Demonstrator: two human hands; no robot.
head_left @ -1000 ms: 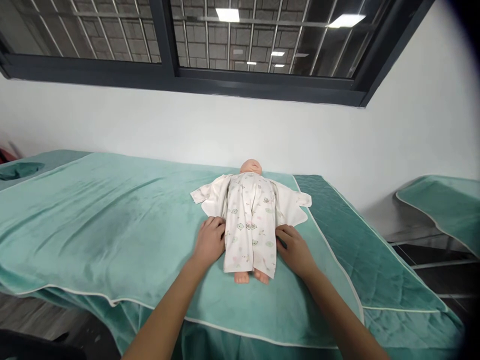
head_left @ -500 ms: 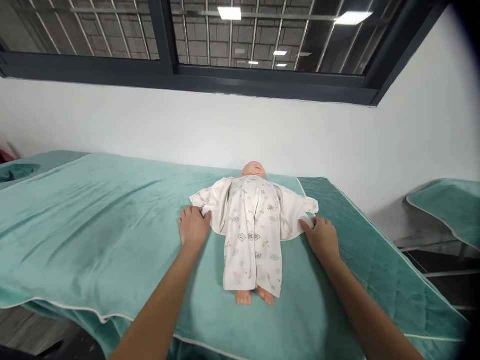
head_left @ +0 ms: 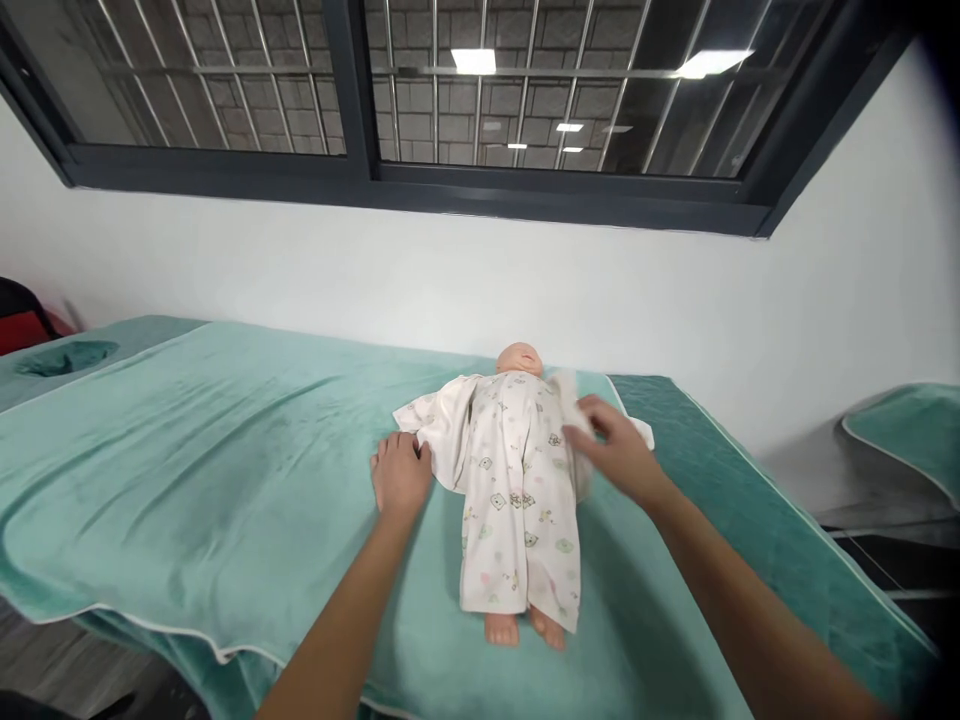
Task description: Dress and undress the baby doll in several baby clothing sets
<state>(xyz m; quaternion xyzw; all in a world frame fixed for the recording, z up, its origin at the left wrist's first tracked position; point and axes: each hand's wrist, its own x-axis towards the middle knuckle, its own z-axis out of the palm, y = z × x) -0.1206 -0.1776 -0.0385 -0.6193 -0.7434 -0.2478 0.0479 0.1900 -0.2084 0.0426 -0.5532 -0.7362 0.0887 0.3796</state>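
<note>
A baby doll point(head_left: 519, 357) lies on its back, head toward the wall, bare feet toward me. Printed white clothes point(head_left: 517, 500) cover its body and legs, with wide white cloth spread at both sides. My left hand point(head_left: 403, 470) rests at the edge of the cloth on the left, fingers curled, thumb against the fabric. Above the cloth on the right, my right hand point(head_left: 613, 445) pinches a raised, blurred flap of the white cloth beside the doll's chest.
Teal sheets point(head_left: 225, 480) cover the bed under the doll. Behind it stand a white wall point(head_left: 337, 270) and a dark-framed window point(head_left: 420, 190). A red and black object point(head_left: 22, 325) is at the far left, another teal-covered surface point(head_left: 911, 430) at the right.
My right hand has moved inward and up, lifting the right-hand cloth toward the doll's chest. My left hand stays by the left cloth. The whole view has shifted slightly.
</note>
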